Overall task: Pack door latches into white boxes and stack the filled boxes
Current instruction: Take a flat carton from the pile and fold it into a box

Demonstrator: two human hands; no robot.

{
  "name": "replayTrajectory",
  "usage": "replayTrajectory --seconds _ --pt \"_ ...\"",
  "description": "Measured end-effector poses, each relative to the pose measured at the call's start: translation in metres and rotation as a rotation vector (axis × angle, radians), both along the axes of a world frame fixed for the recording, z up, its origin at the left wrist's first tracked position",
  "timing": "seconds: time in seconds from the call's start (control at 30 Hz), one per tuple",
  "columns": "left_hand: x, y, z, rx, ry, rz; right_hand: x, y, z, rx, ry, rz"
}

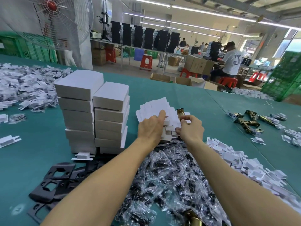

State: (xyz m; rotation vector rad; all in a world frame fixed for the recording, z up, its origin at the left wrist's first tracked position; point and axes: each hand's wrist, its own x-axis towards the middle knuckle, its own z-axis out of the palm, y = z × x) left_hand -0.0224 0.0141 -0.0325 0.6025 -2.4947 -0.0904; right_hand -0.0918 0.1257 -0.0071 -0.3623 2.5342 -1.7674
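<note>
- Now the left hand (150, 128) presses a straight forefinger on the flat white boxes (154, 105), right of the stack (91, 111).
- Right hand (191, 129) pinches the brass latch (180, 113); seat it squarely.

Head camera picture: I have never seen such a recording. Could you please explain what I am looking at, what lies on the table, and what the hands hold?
There is no machine here. A person wears one camera on the head, so you look down along both bare arms. The left hand rests on a pile of flat white boxes, with the forefinger stretched out. The right hand pinches a brass latch over that pile. On the green table, two stacks of closed white boxes stand to the left. Nearer to the person lie clear bags of dark parts, black plates and white card inserts. Some loose latches lie far to the right.
</note>
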Motion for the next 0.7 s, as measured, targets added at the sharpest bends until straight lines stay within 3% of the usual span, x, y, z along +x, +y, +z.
replayTrajectory --seconds 0.2,0.3,0.4,0.57,0.7 --pt "0.002 0.007 -0.002 0.308 0.329 0.023 0.009 -0.017 -0.002 0.385 0.431 0.183" --pt "0.004 0.006 -0.003 0.395 0.41 -0.004 0.013 -0.021 -0.006 0.633 0.566 0.27" --pt "0.006 0.001 0.001 0.473 0.511 0.013 0.012 -0.022 -0.009 0.74 0.662 0.258" --pt "0.009 -0.004 0.002 0.555 0.542 0.028 0.006 -0.032 -0.012 0.648 0.594 0.248" --pt "0.014 -0.004 -0.001 0.591 0.552 0.019 0.005 -0.032 -0.017 0.685 0.536 0.29"
